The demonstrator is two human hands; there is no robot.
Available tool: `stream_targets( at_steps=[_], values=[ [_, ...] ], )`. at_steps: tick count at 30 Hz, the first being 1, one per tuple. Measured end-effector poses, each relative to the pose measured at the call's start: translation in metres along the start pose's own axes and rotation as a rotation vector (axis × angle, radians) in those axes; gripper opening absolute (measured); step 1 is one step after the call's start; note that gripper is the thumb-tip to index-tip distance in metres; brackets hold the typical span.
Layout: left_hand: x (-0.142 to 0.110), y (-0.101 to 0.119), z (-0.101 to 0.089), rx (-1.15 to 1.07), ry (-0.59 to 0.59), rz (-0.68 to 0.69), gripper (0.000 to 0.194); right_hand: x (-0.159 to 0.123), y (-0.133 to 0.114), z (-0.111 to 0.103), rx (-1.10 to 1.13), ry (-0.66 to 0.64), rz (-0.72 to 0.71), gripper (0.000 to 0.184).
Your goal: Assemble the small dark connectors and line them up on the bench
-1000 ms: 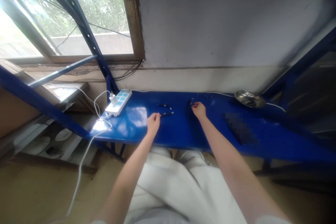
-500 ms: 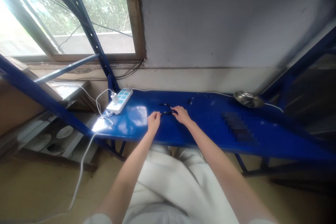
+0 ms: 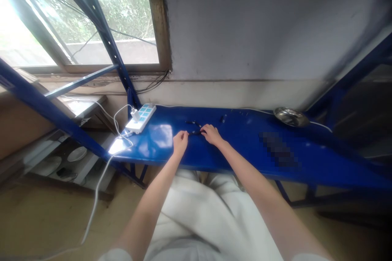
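Observation:
Between my two hands runs a thin dark strip with small light marks point(image 3: 194, 133), too small to name more exactly. My left hand point(image 3: 180, 141) is closed in a pinch on its left end. At its right end my right hand point(image 3: 211, 133) has its fingers closed on it from above. Just behind, a second dark piece with pale spots point(image 3: 192, 122) lies on the blue table point(image 3: 232, 151), its right end reaching toward my right fingers. Whether the two pieces are joined I cannot tell.
A white power strip point(image 3: 141, 119) with a plugged-in white charger point(image 3: 134, 114) sits at the left. Small dark bits point(image 3: 222, 118) lie toward the back. A shiny metal dish point(image 3: 290, 116) stands at the back right, near a blurred dark object point(image 3: 278, 150). Blue posts flank the table.
My right fingers have drawn slightly closer together on the dark strip. Otherwise the hands and objects keep their places; the whole view has shifted a little.

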State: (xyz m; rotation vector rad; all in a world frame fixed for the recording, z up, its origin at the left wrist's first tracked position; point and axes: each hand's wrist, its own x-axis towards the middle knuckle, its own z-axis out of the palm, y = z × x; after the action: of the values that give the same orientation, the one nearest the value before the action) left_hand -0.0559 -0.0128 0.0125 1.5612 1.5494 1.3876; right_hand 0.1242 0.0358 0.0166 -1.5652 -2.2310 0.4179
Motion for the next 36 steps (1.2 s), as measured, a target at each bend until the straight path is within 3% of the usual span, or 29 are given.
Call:
stream_targets(
  at_steps=[7,10,13,21,26,31,36],
  values=[
    [0.000,0.002,0.000,-0.019,0.009,-0.010,0.030,-0.010,0.006,-0.005,0.079,0.066,0.017,0.015],
    [-0.001,0.004,0.000,-0.111,0.078,0.013,0.025,-0.021,0.002,-0.014,0.221,0.124,0.088,0.015],
    [-0.003,0.011,0.000,-0.217,0.125,0.056,0.038,-0.033,-0.007,-0.027,0.392,0.174,0.158,0.015],
    [-0.005,0.067,0.003,-0.269,-0.121,0.218,0.061,-0.057,-0.045,-0.052,0.580,0.307,0.060,0.014],
    [-0.012,0.089,0.008,-0.251,-0.147,0.220,0.045,-0.061,-0.068,-0.059,0.588,0.386,0.028,0.017],
    [-0.020,0.092,0.008,-0.242,-0.147,0.201,0.023,-0.070,-0.080,-0.066,0.569,0.431,0.018,0.017],
    [-0.022,0.095,0.003,-0.341,-0.183,0.113,0.021,-0.080,-0.086,-0.070,0.532,0.442,0.011,0.017]
  ],
)
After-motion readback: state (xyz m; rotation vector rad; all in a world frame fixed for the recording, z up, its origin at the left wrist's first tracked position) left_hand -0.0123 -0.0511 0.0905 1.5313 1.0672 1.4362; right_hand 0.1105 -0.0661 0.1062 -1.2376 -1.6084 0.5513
